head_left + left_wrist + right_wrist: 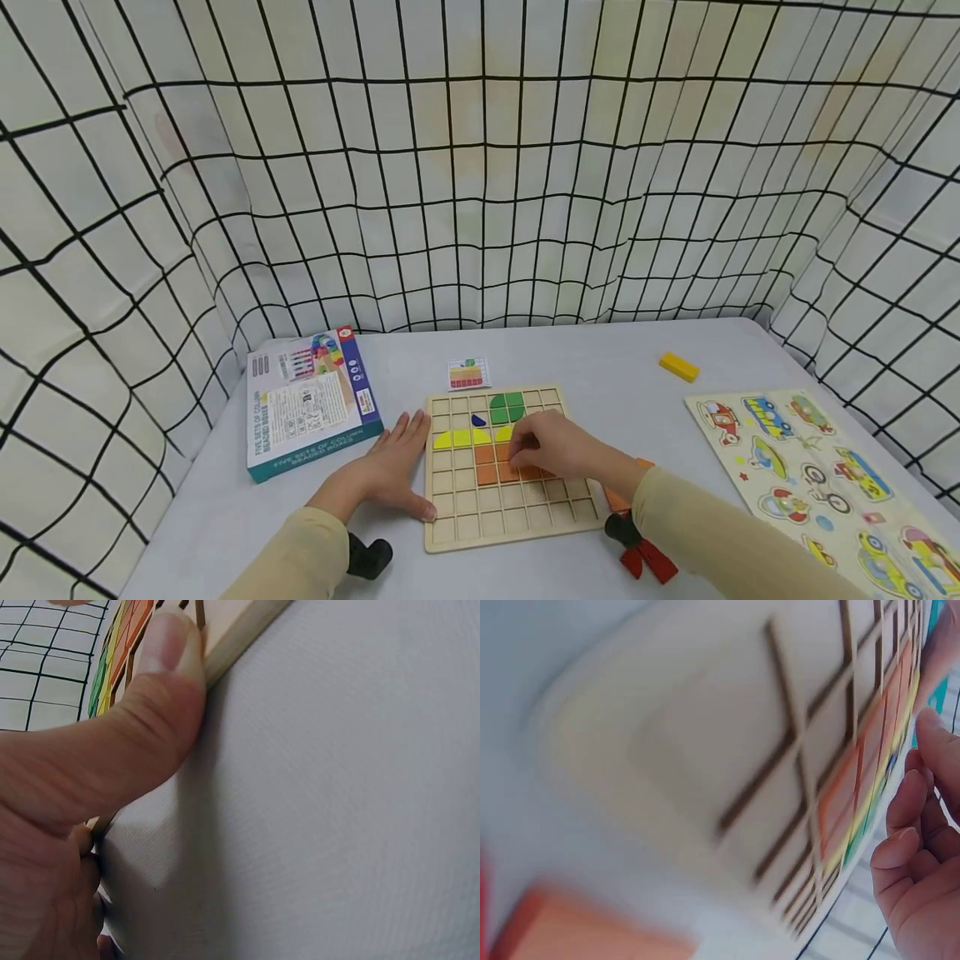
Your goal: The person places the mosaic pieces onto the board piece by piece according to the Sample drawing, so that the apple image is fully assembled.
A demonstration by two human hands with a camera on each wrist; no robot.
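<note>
A wooden grid board (480, 527) lies on the white table. Set in its cells are orange squares (487, 475), yellow pieces (450, 439) and rounded green pieces (507, 407); a small dark blue piece (478, 421) lies above the yellow row. My left hand (386, 475) rests flat at the board's left side, its thumb (161, 652) pressing on the rim. Over the orange squares is my right hand (555, 446), fingers bent and thumb near the index finger. In the right wrist view no piece shows at the fingertips (907, 791); what they touch is hidden.
A small picture card (468, 374) lies behind the board. To the left is a bead-toy box (311, 408). A yellow block (679, 367) and a vehicle puzzle board (765, 458) are on the right. Loose orange (617, 500) and red pieces (656, 562) lie near my right forearm. Black netting (480, 200) surrounds the table.
</note>
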